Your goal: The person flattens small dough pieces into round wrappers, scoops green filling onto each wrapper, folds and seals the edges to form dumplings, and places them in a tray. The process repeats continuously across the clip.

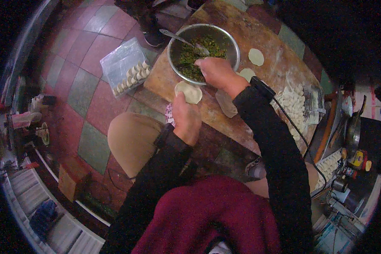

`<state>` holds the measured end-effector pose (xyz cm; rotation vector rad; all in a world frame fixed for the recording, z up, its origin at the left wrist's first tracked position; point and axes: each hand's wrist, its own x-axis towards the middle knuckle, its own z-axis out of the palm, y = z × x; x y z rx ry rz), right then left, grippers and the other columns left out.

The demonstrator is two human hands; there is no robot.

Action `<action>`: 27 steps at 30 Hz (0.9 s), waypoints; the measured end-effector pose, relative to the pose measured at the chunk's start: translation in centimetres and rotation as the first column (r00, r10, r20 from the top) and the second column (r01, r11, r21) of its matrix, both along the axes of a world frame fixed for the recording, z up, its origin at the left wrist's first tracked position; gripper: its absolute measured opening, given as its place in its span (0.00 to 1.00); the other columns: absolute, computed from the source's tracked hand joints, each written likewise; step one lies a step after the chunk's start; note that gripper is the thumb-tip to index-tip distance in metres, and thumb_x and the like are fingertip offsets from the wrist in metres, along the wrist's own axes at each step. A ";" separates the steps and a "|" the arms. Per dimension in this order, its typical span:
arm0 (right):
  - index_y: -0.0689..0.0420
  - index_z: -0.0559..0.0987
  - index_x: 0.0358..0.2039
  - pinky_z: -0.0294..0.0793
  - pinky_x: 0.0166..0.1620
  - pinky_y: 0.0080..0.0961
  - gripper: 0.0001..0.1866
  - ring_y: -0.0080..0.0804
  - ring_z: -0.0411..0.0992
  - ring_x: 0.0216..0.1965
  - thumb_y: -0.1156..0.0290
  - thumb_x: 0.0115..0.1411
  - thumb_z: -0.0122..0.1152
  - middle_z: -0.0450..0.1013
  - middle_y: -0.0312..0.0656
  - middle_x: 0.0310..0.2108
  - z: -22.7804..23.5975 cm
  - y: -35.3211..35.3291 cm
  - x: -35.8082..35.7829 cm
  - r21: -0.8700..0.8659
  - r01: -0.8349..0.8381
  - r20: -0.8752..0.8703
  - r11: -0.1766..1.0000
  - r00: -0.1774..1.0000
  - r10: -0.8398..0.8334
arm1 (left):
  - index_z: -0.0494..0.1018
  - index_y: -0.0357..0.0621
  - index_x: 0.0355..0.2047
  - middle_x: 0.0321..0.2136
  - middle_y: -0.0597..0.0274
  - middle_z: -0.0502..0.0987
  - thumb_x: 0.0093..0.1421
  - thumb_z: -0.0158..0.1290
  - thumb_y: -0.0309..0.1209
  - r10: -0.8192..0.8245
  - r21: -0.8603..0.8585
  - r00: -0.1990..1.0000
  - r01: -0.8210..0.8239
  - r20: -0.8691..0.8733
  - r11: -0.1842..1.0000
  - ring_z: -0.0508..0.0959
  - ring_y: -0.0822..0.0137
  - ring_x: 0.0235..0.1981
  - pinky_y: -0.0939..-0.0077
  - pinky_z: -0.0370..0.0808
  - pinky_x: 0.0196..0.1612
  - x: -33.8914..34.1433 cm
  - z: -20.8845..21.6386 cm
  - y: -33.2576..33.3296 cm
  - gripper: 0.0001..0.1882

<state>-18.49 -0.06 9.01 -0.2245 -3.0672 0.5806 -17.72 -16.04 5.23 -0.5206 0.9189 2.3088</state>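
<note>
My left hand (pixel 186 116) holds a round dumpling wrapper (pixel 189 92) on its fingertips, thumb on top, just off the board's near left edge. My right hand (pixel 218 73) reaches over the near rim of a steel bowl (pixel 238 51), fingers closed; whatever is between them is hidden. Chopped green filling (pixel 186 57) lies in the bowl. A metal spoon (pixel 175 36) rests in it, its handle leaning over the far left rim. Beyond my right hand, one wrapper (pixel 256 56) lies flat on the board, and another wrapper (pixel 247 75) is partly hidden by that hand.
The floury wooden board (pixel 279 55) bears a heap of small pale dough pieces (pixel 293 106) at right and a brownish oblong thing (pixel 226 104). Left of it, a clear tray (pixel 120 59) holds rows of dumplings. A tan rounded seat (pixel 133 139) stands beside my left forearm.
</note>
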 end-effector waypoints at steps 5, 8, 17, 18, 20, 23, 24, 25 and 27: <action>0.56 0.80 0.34 0.72 0.37 0.45 0.10 0.54 0.74 0.35 0.74 0.55 0.50 0.75 0.53 0.30 0.4 1.4 1.7 -0.012 -0.068 0.148 0.998 0.987 0.069 | 0.61 0.37 0.56 0.52 0.53 0.69 0.69 0.32 0.32 -0.192 -0.318 0.954 0.113 -0.230 0.941 0.72 0.57 0.52 0.59 0.69 0.55 0.0 1.0 -0.5 0.20; 0.58 0.80 0.34 0.72 0.37 0.45 0.10 0.54 0.74 0.36 0.74 0.55 0.51 0.75 0.53 0.31 0.5 2.1 3.2 -0.204 -0.040 0.108 0.978 0.992 0.063 | 0.61 0.37 0.56 0.52 0.53 0.69 0.69 0.32 0.32 -0.087 -0.142 0.988 0.069 -0.130 0.988 0.72 0.57 0.52 0.59 0.69 0.55 -0.2 1.1 -0.2 0.19; 0.59 0.80 0.35 0.65 0.19 0.25 0.10 0.26 0.67 0.16 0.73 0.58 0.51 0.71 0.37 0.19 1.2 2.0 4.9 -0.717 0.458 0.376 0.525 0.889 -0.262 | 0.62 0.31 0.54 0.51 0.52 0.70 0.70 0.31 0.36 0.093 -0.039 0.993 -0.096 -0.068 0.995 0.72 0.56 0.52 0.64 0.69 0.56 -2.3 2.4 -0.4 0.22; 0.59 0.79 0.39 0.60 0.19 0.21 0.11 0.21 0.63 0.16 0.73 0.60 0.49 0.68 0.34 0.19 1.4 2.0 5.0 -0.750 0.477 0.408 0.458 0.879 -0.248 | 0.62 0.32 0.54 0.51 0.51 0.70 0.70 0.31 0.36 0.109 -0.043 0.991 -0.113 -0.079 0.993 0.72 0.56 0.52 0.64 0.69 0.55 -2.9 2.7 -0.6 0.22; 0.59 0.76 0.46 0.50 0.17 0.13 0.14 0.12 0.56 0.15 0.72 0.64 0.46 0.62 0.27 0.19 2.0 1.8 5.1 -0.820 0.503 0.462 0.273 0.863 -0.205 | 0.63 0.33 0.53 0.50 0.52 0.71 0.69 0.32 0.35 0.112 -0.063 0.983 -0.123 -0.148 0.990 0.73 0.57 0.50 0.64 0.70 0.54 -3.8 3.1 -1.1 0.21; 0.60 0.75 0.47 0.50 0.16 0.12 0.14 0.11 0.54 0.14 0.72 0.64 0.46 0.62 0.27 0.19 3.2 1.5 5.7 -0.838 0.542 0.507 0.067 0.817 -0.275 | 0.64 0.33 0.52 0.48 0.52 0.71 0.68 0.34 0.32 0.086 -0.001 0.956 -0.090 -0.280 0.996 0.73 0.58 0.49 0.63 0.70 0.52 -4.8 3.0 -0.9 0.18; 0.60 0.75 0.47 0.50 0.16 0.12 0.14 0.11 0.54 0.14 0.72 0.64 0.46 0.62 0.27 0.19 3.7 1.4 5.9 -0.865 0.499 0.465 0.056 0.839 -0.283 | 0.64 0.33 0.52 0.48 0.52 0.71 0.68 0.35 0.32 0.083 0.038 0.945 -0.075 -0.316 0.996 0.73 0.58 0.49 0.63 0.70 0.52 -5.2 2.8 -0.7 0.18; 0.59 0.75 0.48 0.50 0.16 0.12 0.14 0.11 0.53 0.14 0.72 0.64 0.46 0.62 0.27 0.19 4.2 1.2 6.3 -0.872 0.487 0.450 0.045 0.835 -0.315 | 0.64 0.32 0.52 0.49 0.52 0.71 0.68 0.35 0.31 0.050 -0.040 0.914 -0.072 -0.403 0.997 0.73 0.58 0.49 0.63 0.70 0.53 -4.8 2.6 -0.1 0.18; 0.59 0.75 0.48 0.49 0.16 0.12 0.14 0.11 0.52 0.14 0.72 0.65 0.46 0.62 0.26 0.19 5.0 1.1 7.1 -0.887 0.460 0.410 0.045 0.827 -0.385 | 0.62 0.30 0.53 0.50 0.51 0.70 0.68 0.37 0.30 0.087 0.014 0.988 -0.086 -0.130 0.996 0.72 0.57 0.51 0.63 0.69 0.56 -5.0 2.1 1.4 0.18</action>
